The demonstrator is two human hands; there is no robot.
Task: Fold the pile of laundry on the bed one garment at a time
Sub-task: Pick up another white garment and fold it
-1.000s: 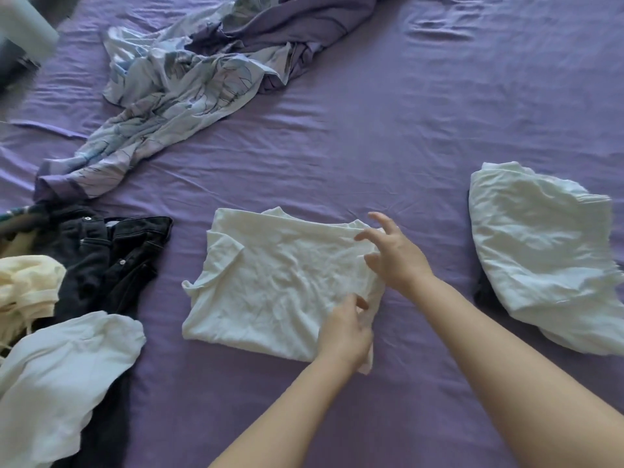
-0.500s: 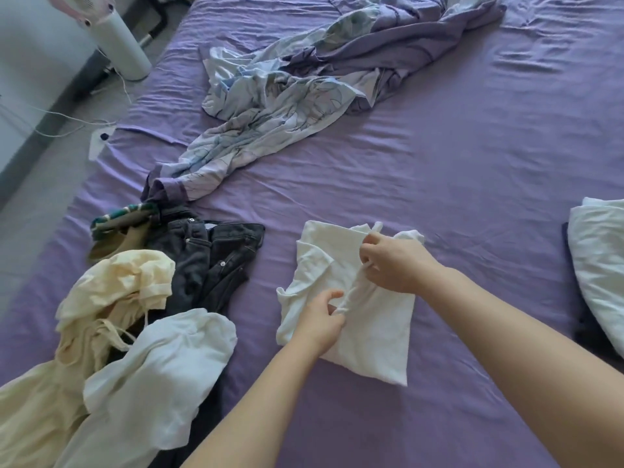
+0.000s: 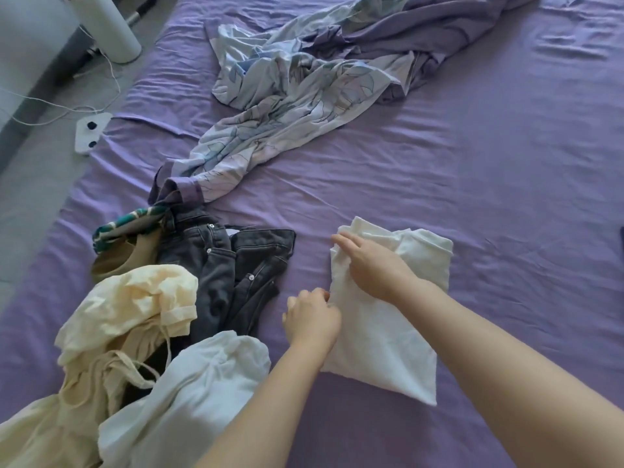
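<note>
A white garment (image 3: 395, 336), folded into a narrow rectangle, lies on the purple bed sheet (image 3: 472, 163) at centre. My right hand (image 3: 368, 265) lies across its upper left part, fingers stretched to the far left corner. My left hand (image 3: 312, 317) pinches the garment's left edge lower down. To the left sits the unfolded pile: black jeans (image 3: 229, 265), a cream garment (image 3: 131, 305), a pale white-blue garment (image 3: 189, 396), a green patterned piece (image 3: 125, 224) and a tan one (image 3: 114, 261).
A floral blue-and-purple duvet cover (image 3: 304, 82) lies crumpled at the top of the bed. Off the bed's left edge stand a white cylinder (image 3: 108, 25), cables and a white power strip (image 3: 89, 133) on the grey floor.
Both hands carried the garment's right half over to the left, making it narrower. The view shifted left, so the folded white item at right left the frame.
</note>
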